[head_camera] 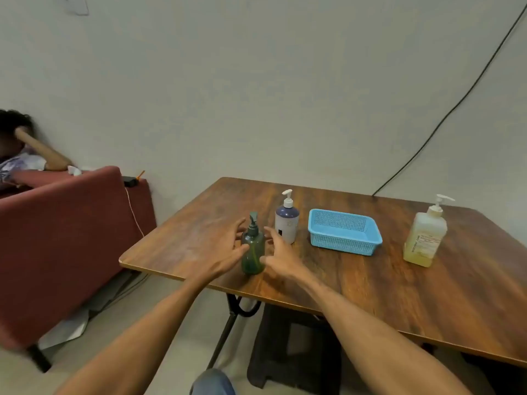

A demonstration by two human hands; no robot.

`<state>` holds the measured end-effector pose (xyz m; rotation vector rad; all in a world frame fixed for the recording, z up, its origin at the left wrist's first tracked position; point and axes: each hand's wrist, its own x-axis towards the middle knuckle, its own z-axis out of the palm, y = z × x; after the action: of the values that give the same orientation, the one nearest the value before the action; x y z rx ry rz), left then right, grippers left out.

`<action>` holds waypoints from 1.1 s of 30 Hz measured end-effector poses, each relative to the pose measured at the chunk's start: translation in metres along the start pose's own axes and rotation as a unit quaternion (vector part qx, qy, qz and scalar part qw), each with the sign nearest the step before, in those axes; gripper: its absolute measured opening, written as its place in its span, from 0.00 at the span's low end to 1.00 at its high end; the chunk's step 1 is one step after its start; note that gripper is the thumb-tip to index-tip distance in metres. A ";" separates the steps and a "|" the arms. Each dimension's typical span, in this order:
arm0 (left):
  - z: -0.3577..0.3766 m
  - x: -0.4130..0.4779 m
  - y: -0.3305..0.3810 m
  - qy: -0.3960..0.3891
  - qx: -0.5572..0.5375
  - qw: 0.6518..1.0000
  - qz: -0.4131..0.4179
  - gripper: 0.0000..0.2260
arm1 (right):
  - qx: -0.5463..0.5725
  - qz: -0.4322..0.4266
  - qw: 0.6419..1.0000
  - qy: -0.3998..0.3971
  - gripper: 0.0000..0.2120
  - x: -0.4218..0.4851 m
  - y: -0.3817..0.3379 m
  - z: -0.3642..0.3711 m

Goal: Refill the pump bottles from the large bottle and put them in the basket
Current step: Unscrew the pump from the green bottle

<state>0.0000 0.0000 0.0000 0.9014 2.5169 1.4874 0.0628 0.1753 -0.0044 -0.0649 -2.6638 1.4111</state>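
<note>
Green pump bottle (253, 256) stands upright near the front left edge of the wooden table (370, 295), its dark pump head on. The left hand (225, 249) and the right hand (281, 252) flank it, one on each side, fingers spread and loosely bent, closed around nothing. The thumbs lie right at the bottle's sides, but I cannot tell whether they touch it. Just behind and to the right stands a white pump bottle (286, 220) with a purple upper part. Right of that sits the empty blue basket (342, 246), and well apart, further right, the large bottle (425, 238) of yellowish liquid. A red sofa (65, 238) stands left of the table.
</note>
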 end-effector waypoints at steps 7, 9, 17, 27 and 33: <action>0.025 0.013 0.003 0.005 0.031 0.999 0.022 0.30 | 0.078 -0.010 0.997 -0.005 0.37 0.002 0.021 0.001; 0.034 0.020 0.002 -0.008 0.037 0.999 0.030 0.29 | 0.099 -0.012 0.995 0.006 0.35 0.000 0.030 -0.005; 0.097 0.037 0.053 -0.054 -0.004 0.996 0.068 0.27 | 0.102 -0.022 0.989 0.102 0.31 -0.028 0.074 -0.070; 0.164 0.051 0.076 -0.097 -0.081 0.989 0.080 0.26 | 0.096 -0.003 0.984 0.149 0.31 -0.059 0.120 -0.118; 0.168 0.059 0.088 -0.073 -0.157 0.982 0.080 0.19 | 0.098 -0.010 0.981 0.169 0.36 -0.059 0.124 -0.115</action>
<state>0.0500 0.1918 -0.0025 1.1302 2.0730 1.7287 0.1338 0.3338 -0.0485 -0.2358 -2.2384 1.4973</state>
